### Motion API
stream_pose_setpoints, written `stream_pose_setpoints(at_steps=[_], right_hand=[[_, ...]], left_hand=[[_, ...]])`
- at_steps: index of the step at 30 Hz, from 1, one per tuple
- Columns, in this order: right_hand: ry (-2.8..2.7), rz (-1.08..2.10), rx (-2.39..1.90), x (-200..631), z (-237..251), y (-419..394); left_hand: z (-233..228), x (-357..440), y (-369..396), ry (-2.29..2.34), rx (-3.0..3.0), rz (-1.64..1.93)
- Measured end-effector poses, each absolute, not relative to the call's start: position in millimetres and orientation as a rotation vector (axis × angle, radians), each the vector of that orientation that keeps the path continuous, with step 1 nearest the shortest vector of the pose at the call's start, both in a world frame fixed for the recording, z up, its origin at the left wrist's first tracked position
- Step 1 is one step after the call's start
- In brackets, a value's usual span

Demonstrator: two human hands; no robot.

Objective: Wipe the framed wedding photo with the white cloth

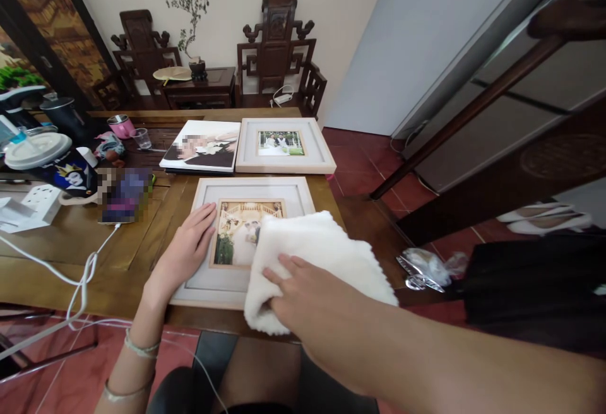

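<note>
A picture frame [187, 284] with a light wooden edge and a wide pale mat lies flat near the table's front edge. Inside it is a wedding photo [231, 234]. My left hand [192, 243] rests flat on the frame's left side, fingers stretched out. A fluffy white cloth [331, 240] covers the right part of the frame and hangs past the table edge. My right hand [296, 291] presses on the cloth and grips it, the thumb partly hidden in a fold. The frame's lower right corner is under the cloth.
Behind lie a second framed photo [246, 158] and a photo album [203, 142]. To the left are a phone [127, 196] on a white cable [88, 269], a lidded cup [57, 161], a pink mug [120, 126] and a white power strip [40, 202]. A wooden chair [449, 193] stands right.
</note>
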State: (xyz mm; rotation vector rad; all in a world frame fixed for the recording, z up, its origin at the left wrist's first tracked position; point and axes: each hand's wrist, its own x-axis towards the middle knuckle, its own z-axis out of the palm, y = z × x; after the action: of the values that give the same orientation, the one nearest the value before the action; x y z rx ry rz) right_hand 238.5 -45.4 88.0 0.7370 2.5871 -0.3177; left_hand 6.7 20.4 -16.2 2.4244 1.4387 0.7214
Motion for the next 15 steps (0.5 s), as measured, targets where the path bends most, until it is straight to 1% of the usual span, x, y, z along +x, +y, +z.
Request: stream_pose_setpoints(at_steps=[5, 8, 13, 15], right_hand=[[2.831, -0.331, 0.593, 209.9, 74.0, -38.3], [2.958, -0.28, 0.578, 204.9, 65.6, -37.5], [2.814, -0.353, 0.642, 227.4, 75.6, -46.1], [2.747, -0.413, 0.753, 248.5, 77.9, -50.6]], left_hand=[[-12.1, 7.1, 17.8, 1.427, 2.413, 0.717], [-9.7, 6.4, 16.3, 1.398, 2.397, 0.727], [-10.6, 5.3, 16.3, 1.421, 2.387, 0.749], [-11.9, 5.0, 16.7, 1.424, 2.389, 0.756]])
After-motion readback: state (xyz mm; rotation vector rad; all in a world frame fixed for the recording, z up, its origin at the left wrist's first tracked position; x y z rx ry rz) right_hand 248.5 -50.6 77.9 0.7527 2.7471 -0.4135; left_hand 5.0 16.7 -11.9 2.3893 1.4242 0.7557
